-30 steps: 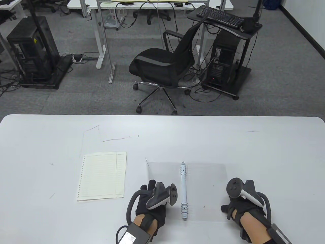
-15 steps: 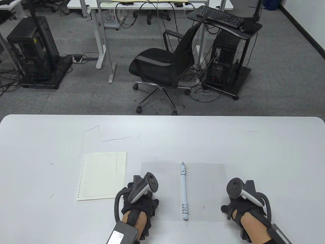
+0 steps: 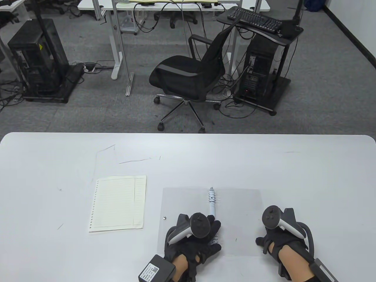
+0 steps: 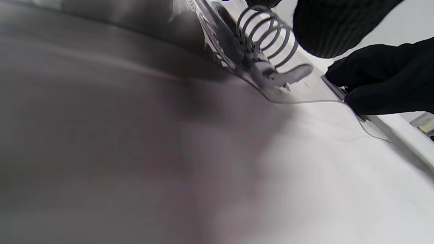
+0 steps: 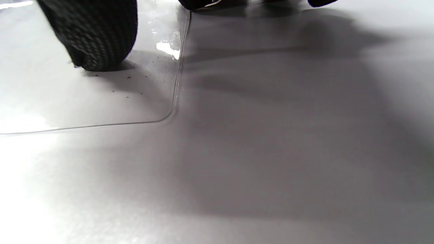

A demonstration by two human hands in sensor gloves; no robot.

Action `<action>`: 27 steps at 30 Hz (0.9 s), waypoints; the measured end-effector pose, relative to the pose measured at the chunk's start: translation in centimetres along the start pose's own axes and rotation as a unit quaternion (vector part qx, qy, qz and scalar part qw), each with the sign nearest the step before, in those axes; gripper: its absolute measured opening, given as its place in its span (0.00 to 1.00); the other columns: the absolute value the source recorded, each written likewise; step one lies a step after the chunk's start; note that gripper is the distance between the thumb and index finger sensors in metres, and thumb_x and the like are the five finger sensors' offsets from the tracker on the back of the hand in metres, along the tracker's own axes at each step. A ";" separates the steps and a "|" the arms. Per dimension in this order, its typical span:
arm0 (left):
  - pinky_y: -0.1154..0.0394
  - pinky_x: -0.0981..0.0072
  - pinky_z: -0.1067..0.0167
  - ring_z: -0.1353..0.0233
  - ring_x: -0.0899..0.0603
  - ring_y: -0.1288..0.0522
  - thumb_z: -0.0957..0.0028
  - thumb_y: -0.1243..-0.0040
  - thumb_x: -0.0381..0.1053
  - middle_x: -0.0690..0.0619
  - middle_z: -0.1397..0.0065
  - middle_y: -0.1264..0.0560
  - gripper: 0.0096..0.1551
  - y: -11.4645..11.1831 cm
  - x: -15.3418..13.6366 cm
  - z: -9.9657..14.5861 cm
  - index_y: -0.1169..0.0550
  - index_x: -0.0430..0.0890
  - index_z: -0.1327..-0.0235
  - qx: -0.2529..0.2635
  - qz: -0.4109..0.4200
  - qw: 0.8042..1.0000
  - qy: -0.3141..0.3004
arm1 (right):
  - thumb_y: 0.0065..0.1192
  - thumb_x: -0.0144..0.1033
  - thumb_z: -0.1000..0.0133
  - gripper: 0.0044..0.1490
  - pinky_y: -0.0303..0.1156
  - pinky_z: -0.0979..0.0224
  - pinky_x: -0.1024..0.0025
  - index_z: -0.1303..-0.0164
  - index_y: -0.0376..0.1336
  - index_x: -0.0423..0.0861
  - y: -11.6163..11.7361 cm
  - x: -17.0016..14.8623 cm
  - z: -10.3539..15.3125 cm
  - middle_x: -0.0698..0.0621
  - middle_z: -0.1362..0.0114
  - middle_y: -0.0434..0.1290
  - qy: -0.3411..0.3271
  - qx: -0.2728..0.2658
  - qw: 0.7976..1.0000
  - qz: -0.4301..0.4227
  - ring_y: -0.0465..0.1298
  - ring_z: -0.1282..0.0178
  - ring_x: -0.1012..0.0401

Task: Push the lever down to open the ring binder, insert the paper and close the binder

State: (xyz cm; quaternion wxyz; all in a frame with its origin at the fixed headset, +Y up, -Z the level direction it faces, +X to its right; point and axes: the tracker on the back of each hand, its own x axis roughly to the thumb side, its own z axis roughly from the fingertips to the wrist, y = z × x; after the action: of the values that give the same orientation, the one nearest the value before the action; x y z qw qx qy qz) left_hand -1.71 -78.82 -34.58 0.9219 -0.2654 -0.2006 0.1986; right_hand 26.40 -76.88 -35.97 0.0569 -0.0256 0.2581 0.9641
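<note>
Opening the binder (image 3: pixel 235 223) is the step in hand: it lies flat on the worktop (image 3: pixel 308 176), paper (image 3: pixel 117 204) just beside it, rings seemingly shut. Next the lever (image 4: pixel 291 74) needs pressing down. The left hand (image 3: pixel 195 238) covers the spine's near end, its grip unclear; the right hand (image 3: pixel 279 238) rests on the cover's corner, finger posture unreadable.

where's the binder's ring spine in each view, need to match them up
Table view: ring spine lower centre, near end under the left hand.
Left wrist view: top centre, rings and lever.
Right wrist view: not in it.
Shared landmark: the clear cover.
</note>
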 end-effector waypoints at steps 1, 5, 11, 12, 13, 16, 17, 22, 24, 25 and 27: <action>0.66 0.38 0.29 0.17 0.40 0.70 0.53 0.45 0.71 0.66 0.15 0.62 0.46 -0.1 0.1 -0.1 0.50 0.68 0.24 -0.006 -0.006 1.000 0.006 | 0.63 0.54 0.47 0.54 0.47 0.25 0.30 0.21 0.42 0.44 0.0 0.0 0.0 0.43 0.14 0.35 0.000 0.000 1.000 0.000 0.40 0.18 0.33; 0.65 0.37 0.28 0.17 0.40 0.70 0.53 0.45 0.72 0.68 0.15 0.62 0.44 0.0 0.1 -0.2 0.48 0.69 0.24 -0.014 -0.010 1.000 0.021 | 0.63 0.54 0.47 0.54 0.47 0.25 0.30 0.21 0.41 0.44 0.0 0.0 0.0 0.43 0.13 0.35 0.002 0.000 1.000 0.002 0.40 0.18 0.33; 0.65 0.39 0.28 0.17 0.40 0.69 0.52 0.46 0.72 0.69 0.15 0.62 0.42 0.0 0.0 -0.3 0.47 0.70 0.25 -0.018 -0.002 0.999 0.031 | 0.66 0.52 0.47 0.55 0.42 0.25 0.30 0.17 0.44 0.43 -1.1 1.6 0.9 0.43 0.12 0.36 -0.014 -0.041 0.999 0.019 0.35 0.18 0.36; 0.65 0.39 0.28 0.17 0.40 0.69 0.52 0.46 0.72 0.69 0.15 0.62 0.42 0.0 0.0 -0.3 0.47 0.70 0.25 -0.017 -0.006 0.999 0.033 | 0.65 0.52 0.46 0.55 0.42 0.25 0.30 0.17 0.43 0.43 -1.8 2.5 1.2 0.43 0.11 0.36 -0.029 -0.063 0.998 0.010 0.35 0.18 0.37; 0.65 0.38 0.28 0.17 0.40 0.69 0.52 0.47 0.72 0.69 0.15 0.62 0.42 0.0 0.1 -0.3 0.47 0.70 0.25 -0.017 -0.008 0.999 0.034 | 0.64 0.52 0.46 0.54 0.42 0.24 0.30 0.17 0.43 0.44 -2.4 3.5 1.4 0.44 0.11 0.37 -0.052 -0.083 0.995 -0.001 0.36 0.16 0.38; 0.64 0.38 0.28 0.17 0.39 0.68 0.52 0.47 0.72 0.69 0.15 0.62 0.41 0.0 0.1 -0.3 0.46 0.70 0.25 -0.013 -0.006 0.999 0.035 | 0.61 0.52 0.45 0.50 0.45 0.21 0.34 0.17 0.44 0.51 -3.5 7.4 0.6 0.49 0.10 0.41 -0.171 -0.083 0.979 -0.065 0.41 0.13 0.45; 0.64 0.38 0.28 0.17 0.39 0.68 0.52 0.47 0.72 0.69 0.15 0.62 0.41 -0.1 0.1 -0.3 0.46 0.70 0.25 -0.013 -0.005 0.999 0.035 | 0.61 0.52 0.45 0.49 0.46 0.21 0.36 0.18 0.43 0.54 -3.7 8.3 0.1 0.50 0.10 0.42 -0.185 -0.072 0.977 -0.082 0.42 0.13 0.46; 0.63 0.38 0.28 0.16 0.39 0.67 0.52 0.46 0.73 0.69 0.15 0.60 0.40 -0.1 0.2 -0.3 0.44 0.70 0.25 -0.002 -0.005 0.999 0.037 | 0.60 0.51 0.45 0.48 0.45 0.20 0.38 0.19 0.42 0.57 -4.5 13.8 -3.7 0.54 0.10 0.43 -0.204 -0.096 0.973 -0.052 0.43 0.13 0.51; 0.63 0.38 0.28 0.16 0.39 0.66 0.52 0.46 0.73 0.69 0.15 0.60 0.40 -0.1 0.2 -0.3 0.44 0.70 0.26 0.003 -0.004 0.999 0.039 | 0.60 0.51 0.46 0.47 0.46 0.20 0.40 0.19 0.43 0.57 -4.6 15.3 -5.4 0.54 0.10 0.44 -0.195 -0.095 0.975 -0.037 0.43 0.13 0.51; 0.63 0.38 0.28 0.16 0.39 0.66 0.52 0.45 0.73 0.69 0.15 0.60 0.40 -0.1 0.2 -0.3 0.44 0.71 0.26 0.003 -0.003 0.999 0.039 | 0.60 0.51 0.45 0.47 0.45 0.20 0.40 0.19 0.43 0.57 -4.5 15.7 -5.9 0.54 0.10 0.44 -0.193 -0.090 0.976 -0.038 0.43 0.13 0.52; 0.63 0.38 0.28 0.16 0.39 0.65 0.52 0.44 0.73 0.68 0.15 0.59 0.40 -0.1 0.1 -0.4 0.43 0.71 0.26 0.006 0.001 0.999 0.040 | 0.60 0.52 0.46 0.46 0.46 0.20 0.42 0.20 0.44 0.56 -4.3 16.2 -7.0 0.53 0.11 0.46 -0.169 -0.077 0.982 -0.033 0.44 0.13 0.52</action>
State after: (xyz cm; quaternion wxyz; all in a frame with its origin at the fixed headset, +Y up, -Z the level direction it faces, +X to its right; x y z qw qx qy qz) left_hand -1.41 -78.97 -34.78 0.9306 -0.2676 -0.1621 0.1898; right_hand 10.99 -75.10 -45.47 0.1296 0.1245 0.1686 0.9692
